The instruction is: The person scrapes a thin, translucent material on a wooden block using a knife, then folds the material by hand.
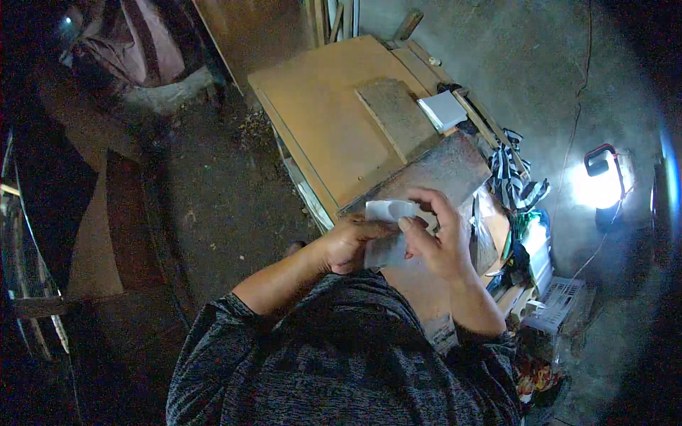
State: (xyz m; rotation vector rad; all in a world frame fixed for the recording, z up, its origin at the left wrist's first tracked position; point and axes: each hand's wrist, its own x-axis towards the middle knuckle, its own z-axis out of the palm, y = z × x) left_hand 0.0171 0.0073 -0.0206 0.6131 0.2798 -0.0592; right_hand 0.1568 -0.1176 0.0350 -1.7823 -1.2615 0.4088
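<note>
A piece of white paper (381, 210) is held up in front of my body, its near part hidden by my fingers. My left hand (349, 245) grips it from the left, thumb on top. My right hand (439, 234) has its thumb on the paper's right part, and the fingers curl around the far side, where the paper looks bent. Below both hands lies a dark, worn board (426, 165). Farther off, a stack of white paper sheets (443, 110) rests beside a rough wooden board (394, 114).
A large tan wooden panel (314, 101) forms the work surface. To the right are a striped black-and-white cloth (511, 175), a bright work lamp (599, 181) on the concrete floor with its cord, and a plastic basket (554, 303). Wooden strips (482, 120) run along the right edge.
</note>
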